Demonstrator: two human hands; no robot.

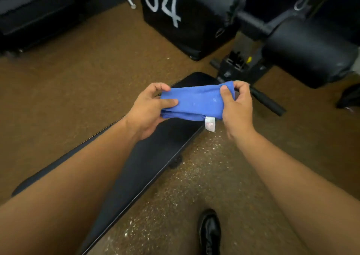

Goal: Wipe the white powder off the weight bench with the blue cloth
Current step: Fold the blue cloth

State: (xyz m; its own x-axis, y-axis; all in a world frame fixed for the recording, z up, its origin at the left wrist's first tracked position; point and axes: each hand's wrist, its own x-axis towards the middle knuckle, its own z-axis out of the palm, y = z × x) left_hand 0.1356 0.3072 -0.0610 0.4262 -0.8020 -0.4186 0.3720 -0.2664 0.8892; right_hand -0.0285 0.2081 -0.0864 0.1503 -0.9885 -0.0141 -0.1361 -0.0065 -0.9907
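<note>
Folded blue cloth (196,102) at frame centre, above weight bench (148,157). Left hand (148,108) pinches left end, right hand (236,106) pinches right end. Forearms hide much of bench; powder on pad indiscernible.

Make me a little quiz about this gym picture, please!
1. True or false: both hands hold the blue cloth.
2. Where does the white powder show? A) on the floor beside the bench B) on the shoe C) on the black box
3. What number is on the black box?

Key: 1 true, the left hand and right hand each pinch an end. 2 A. 3 04.
</note>
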